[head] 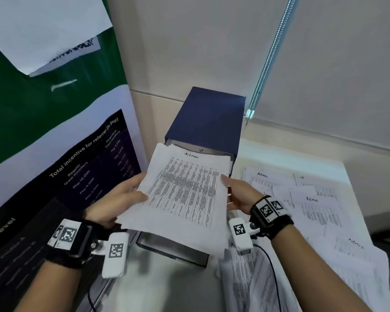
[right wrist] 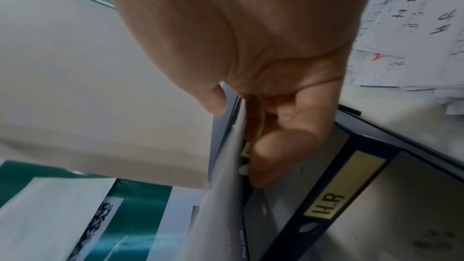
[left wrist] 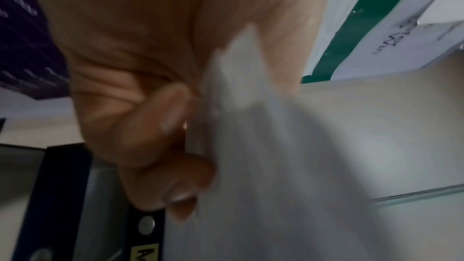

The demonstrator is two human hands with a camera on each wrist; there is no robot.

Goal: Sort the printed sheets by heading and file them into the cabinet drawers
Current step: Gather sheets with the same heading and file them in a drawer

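Note:
A stack of printed sheets (head: pixel 185 190) headed "Admin" hangs tilted over the pulled-out top drawer (head: pixel 173 248) of a dark blue cabinet (head: pixel 207 118). My left hand (head: pixel 135 190) grips the stack's left edge, thumb on top. My right hand (head: pixel 229 190) pinches its right edge. In the left wrist view, curled fingers (left wrist: pixel 163 136) clamp the blurred paper (left wrist: pixel 276 166) above a yellow label (left wrist: pixel 144 251). In the right wrist view, thumb and fingers (right wrist: pixel 281 146) close on the stack's edge (right wrist: pixel 226 186), beside a drawer front labelled "H.R" (right wrist: pixel 328 203).
Loose sheets (head: pixel 313 206) headed "Admin" lie spread on the white table (head: pixel 324 163) to the right of the cabinet. Sheets headed "H.R" (right wrist: pixel 414 17) lie there too. A large poster (head: pixel 77 176) stands close on the left. A blind chain (head: pixel 268 59) hangs behind the cabinet.

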